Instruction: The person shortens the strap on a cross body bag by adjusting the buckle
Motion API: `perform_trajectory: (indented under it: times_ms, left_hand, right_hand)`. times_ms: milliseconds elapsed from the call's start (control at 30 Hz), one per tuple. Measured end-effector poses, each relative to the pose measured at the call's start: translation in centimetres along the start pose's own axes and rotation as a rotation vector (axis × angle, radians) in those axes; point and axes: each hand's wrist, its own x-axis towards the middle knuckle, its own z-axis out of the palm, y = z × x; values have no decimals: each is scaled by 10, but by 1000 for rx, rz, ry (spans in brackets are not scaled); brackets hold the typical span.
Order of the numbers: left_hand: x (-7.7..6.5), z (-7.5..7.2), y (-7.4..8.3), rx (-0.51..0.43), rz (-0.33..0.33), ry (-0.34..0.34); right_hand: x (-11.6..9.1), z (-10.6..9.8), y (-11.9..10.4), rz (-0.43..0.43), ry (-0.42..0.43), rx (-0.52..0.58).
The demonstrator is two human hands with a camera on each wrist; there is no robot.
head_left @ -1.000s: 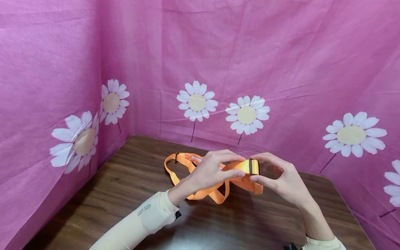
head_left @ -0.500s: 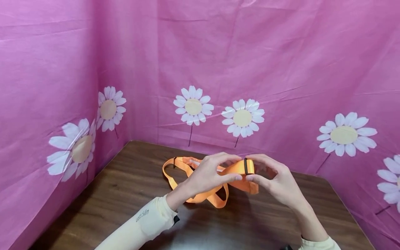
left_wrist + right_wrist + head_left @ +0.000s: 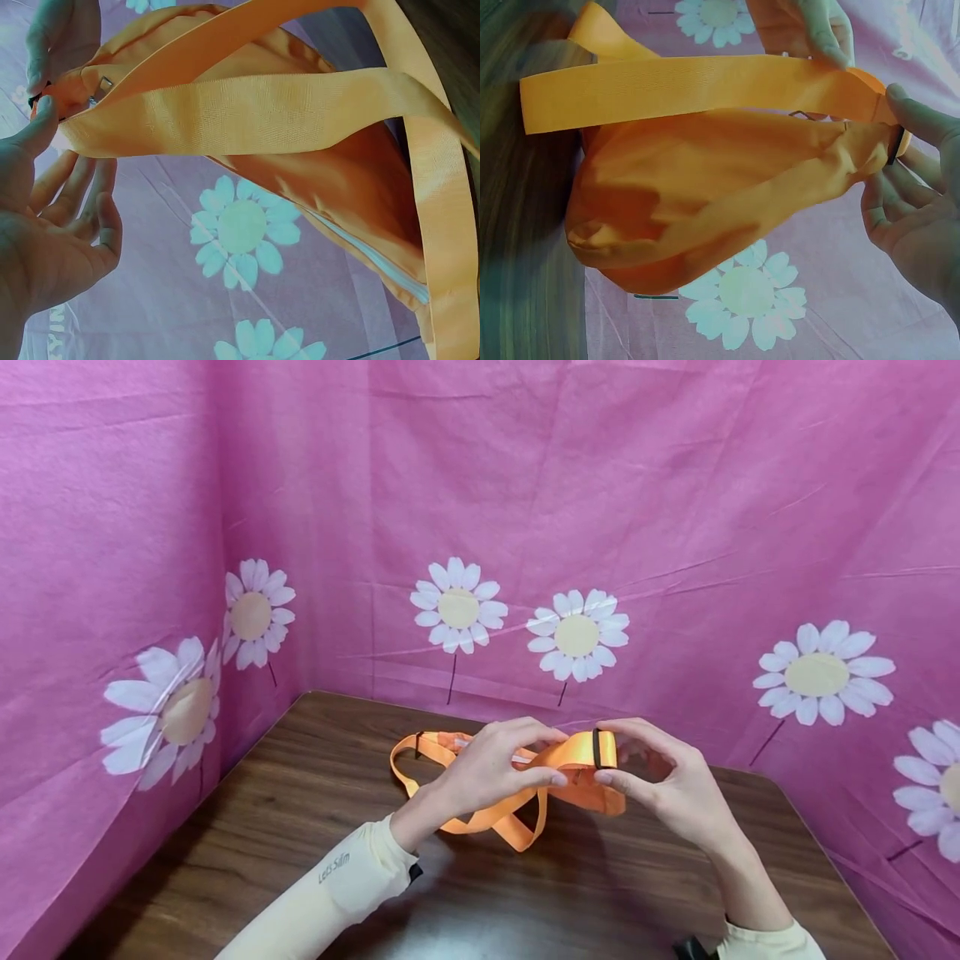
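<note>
An orange fabric bag [image 3: 667, 195] with a pale zipper [image 3: 367, 251] and long webbing straps lies over the table, its near end lifted. My left hand [image 3: 483, 768] pinches a raised strap [image 3: 573, 750] between thumb and fingers. To its right, my right hand [image 3: 671, 785] holds the strap's folded end at a black slider buckle [image 3: 597, 749], thumb below and index finger on top. A short stretch of webbing spans the two hands. Behind the left hand, the bag is partly hidden. A small metal piece [image 3: 101, 88] shows near the strap end in the left wrist view.
Loose strap loops [image 3: 517, 831] lie on the dark wood table [image 3: 600, 893]. Another black slider [image 3: 417, 744] sits on the far left loop. Pink cloth [image 3: 480, 485] printed with white daisies hangs behind and at the left of the table.
My left hand has slid left along the strap, away from the buckle, so more webbing shows between the hands. The right hand keeps its grip at the buckle. The head view has shifted slightly.
</note>
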Motion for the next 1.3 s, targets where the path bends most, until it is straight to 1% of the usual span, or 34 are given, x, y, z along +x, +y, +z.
perform_trajectory:
  times_ms: [133, 267, 367, 433, 500, 667, 900, 1067, 1200, 1300]
  left_hand:
    - [1, -2, 2, -6, 21, 8]
    - [2, -4, 5, -14, 35, 41]
    - [1, -4, 7, -55, 22, 74]
    - [1, -3, 9, -101, 5, 87]
    - [0, -2, 11, -150, -13, 89]
    - [0, 2, 12, -214, -34, 71]
    - [0, 6, 13, -188, -29, 63]
    - [-3, 10, 13, -192, -10, 59]
    - [-3, 12, 14, -183, -2, 77]
    - [-3, 13, 15, -157, -20, 87]
  right_hand:
    - [0, -1, 7, 9, -22, -13]
    - [-1, -3, 15, 16, -25, -35]
    - [-2, -3, 17, 18, -24, -46]
    - [-2, -3, 16, 17, -25, -47]
    - [-2, -3, 16, 13, -26, -48]
    - [-3, -4, 15, 13, -19, -42]
    - [-5, -2, 14, 49, -40, -23]
    - [-6, 2, 13, 50, -61, 12]
    - [-6, 5, 11, 70, -40, 36]
    - [-6, 7, 10, 87, -26, 60]
